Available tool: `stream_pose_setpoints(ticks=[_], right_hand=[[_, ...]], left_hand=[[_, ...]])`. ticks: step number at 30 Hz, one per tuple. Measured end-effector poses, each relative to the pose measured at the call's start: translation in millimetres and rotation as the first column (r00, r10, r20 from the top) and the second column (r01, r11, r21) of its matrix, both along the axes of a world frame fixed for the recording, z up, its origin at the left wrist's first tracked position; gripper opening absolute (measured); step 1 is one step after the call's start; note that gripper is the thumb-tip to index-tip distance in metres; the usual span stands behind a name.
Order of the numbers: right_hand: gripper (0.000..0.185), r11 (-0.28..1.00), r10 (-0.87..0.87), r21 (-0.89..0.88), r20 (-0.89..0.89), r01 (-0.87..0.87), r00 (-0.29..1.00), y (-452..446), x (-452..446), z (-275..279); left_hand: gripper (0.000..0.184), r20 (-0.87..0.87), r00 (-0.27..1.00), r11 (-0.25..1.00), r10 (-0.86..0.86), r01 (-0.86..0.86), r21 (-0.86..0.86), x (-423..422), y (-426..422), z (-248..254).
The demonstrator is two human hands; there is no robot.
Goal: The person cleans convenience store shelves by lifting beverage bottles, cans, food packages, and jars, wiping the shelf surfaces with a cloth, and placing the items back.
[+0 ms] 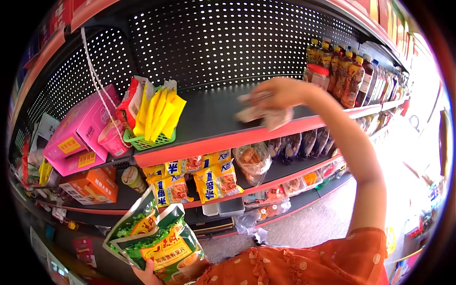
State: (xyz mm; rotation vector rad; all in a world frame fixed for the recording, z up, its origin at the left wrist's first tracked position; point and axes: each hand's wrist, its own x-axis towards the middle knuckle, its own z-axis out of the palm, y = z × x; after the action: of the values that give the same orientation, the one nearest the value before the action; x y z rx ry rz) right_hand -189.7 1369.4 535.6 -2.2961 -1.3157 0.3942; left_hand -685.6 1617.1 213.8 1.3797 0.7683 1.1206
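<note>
My right hand [281, 93] is closed around a pale, crumpled cloth [271, 118] at the front of the dark upper shelf [204, 114]. Part of the cloth hangs by the shelf's red edge; hand and cloth are slightly blurred. Low in the view, my left hand [148, 273] grips two green bags of instant cereal [172, 251], held against my body. Only its thumb side shows; the other fingers are hidden behind the bags. Left of the cloth, a green basket [151, 141] holds yellow packets [161, 114] and a red packet [129, 107].
Bottled drinks [351, 78] and a red-lidded jar [317, 76] stand on the right. A pink box [80, 130] and pink cup [113, 137] are on the left. Yellow noodle packs [217, 181] fill part of the lower shelf. A white cord [93, 71] hangs at left.
</note>
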Motion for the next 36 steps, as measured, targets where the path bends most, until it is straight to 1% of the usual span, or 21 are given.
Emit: stream_pose_setpoints(ticks=[1, 2, 3, 4, 5, 8, 11, 12, 14, 15, 17, 19, 21, 23, 25, 27, 29, 31, 33, 35, 36], right_hand=[[0.047, 0.987, 0.156, -0.043, 0.106, -0.153, 0.982, 22, -1, -18], [0.050, 0.946, 0.310, -0.115, 0.043, -0.304, 0.950, 38, -13, -31], [0.049, 0.952, 0.299, -0.150, 0.280, -0.266, 0.912, 51, -32, -42], [0.048, 0.960, 0.277, -0.175, 0.502, -0.217, 0.819, 56, -42, -49], [0.049, 0.964, 0.265, -0.145, 0.517, -0.221, 0.814, 51, -39, -54], [0.053, 0.967, 0.234, -0.049, 0.547, -0.249, 0.803, 28, -19, -68], [0.046, 0.976, 0.161, 0.032, 0.565, -0.216, 0.809, -30, 8, -70], [0.044, 0.980, 0.136, 0.042, 0.565, -0.193, 0.813, -53, 22, -72], [0.041, 0.988, 0.077, 0.069, 0.560, -0.139, 0.825, -103, 50, -74], [0.040, 0.990, 0.041, 0.088, 0.554, -0.107, 0.832, -129, 62, -73], [0.040, 0.995, -0.038, 0.098, 0.473, -0.010, 0.880, -174, 80, -69], [0.041, 0.988, -0.072, 0.157, 0.511, -0.011, 0.857, -212, 103, -76], [0.039, 0.978, -0.072, 0.204, 0.551, -0.051, 0.831, -224, 114, -81], [0.035, 0.964, -0.036, 0.234, 0.593, -0.130, 0.804, -229, 119, -85], [0.036, 0.966, -0.051, 0.232, 0.597, -0.111, 0.801, -229, 118, -85], [0.038, 0.962, -0.068, 0.251, 0.601, -0.107, 0.796, -230, 119, -87], [0.040, 0.954, -0.048, 0.261, 0.622, -0.150, 0.781, -231, 123, -90], [0.041, 0.948, -0.049, 0.274, 0.625, -0.160, 0.779, -232, 122, -91], [0.040, 0.942, -0.046, 0.285, 0.632, -0.177, 0.774, -233, 123, -92], [0.040, 0.938, -0.056, 0.299, 0.635, -0.178, 0.771, -233, 121, -92], [0.039, 0.933, -0.067, 0.314, 0.633, -0.177, 0.771, -233, 119, -91]], left_hand=[[0.054, -0.006, 1.000, 1.000, 0.025, -0.025, -0.013, -5, 0, -2], [0.055, -0.009, 0.999, 0.999, 0.047, -0.047, -0.024, 0, -7, 16], [0.056, -0.010, 0.998, 0.997, 0.067, -0.067, -0.035, 5, -13, 32], [0.061, 0.043, 0.999, 0.995, -0.025, 0.020, 0.095, 8, -17, 44], [0.071, 0.009, 0.995, 0.987, -0.103, 0.103, -0.127, 4, -19, 59], [0.067, 0.183, 0.980, 0.994, -0.084, 0.071, 0.078, 34, -44, 82], [0.063, 0.347, 0.936, 0.967, -0.057, -0.035, 0.253, 69, -80, 115], [0.067, 0.297, 0.955, 0.986, -0.006, -0.045, 0.163, 77, -97, 132], [0.071, 0.284, 0.959, 0.982, -0.019, -0.035, 0.184, 97, -113, 153], [0.071, 0.316, 0.945, 0.954, -0.082, -0.017, 0.298, 109, -109, 157], [0.067, 0.379, 0.924, 0.953, -0.057, -0.062, 0.295, 142, -106, 170], [0.049, 0.391, 0.920, 0.961, -0.003, -0.105, 0.256, 179, -123, 198], [0.045, 0.238, 0.957, 0.953, -0.166, 0.094, 0.287, 210, -132, 235], [0.046, 0.250, 0.936, 0.955, -0.248, 0.194, 0.222, 254, -135, 262], [0.042, 0.201, 0.889, 0.912, -0.410, 0.395, 0.116, 296, -127, 284], [0.041, 0.069, 0.909, 0.909, -0.410, 0.402, 0.109, 339, -138, 311], [0.043, 0.110, 0.828, 0.835, -0.550, 0.545, 0.076, 386, -129, 323], [0.043, 0.169, 0.674, 0.693, -0.719, 0.715, 0.091, 429, -120, 333], [0.041, 0.229, 0.637, 0.663, -0.736, 0.747, 0.053, 460, -111, 339], [0.038, 0.298, 0.673, 0.732, -0.677, 0.657, 0.180, 493, -94, 334], [0.036, 0.343, 0.700, 0.779, -0.627, 0.566, 0.270, 502, -95, 333]])
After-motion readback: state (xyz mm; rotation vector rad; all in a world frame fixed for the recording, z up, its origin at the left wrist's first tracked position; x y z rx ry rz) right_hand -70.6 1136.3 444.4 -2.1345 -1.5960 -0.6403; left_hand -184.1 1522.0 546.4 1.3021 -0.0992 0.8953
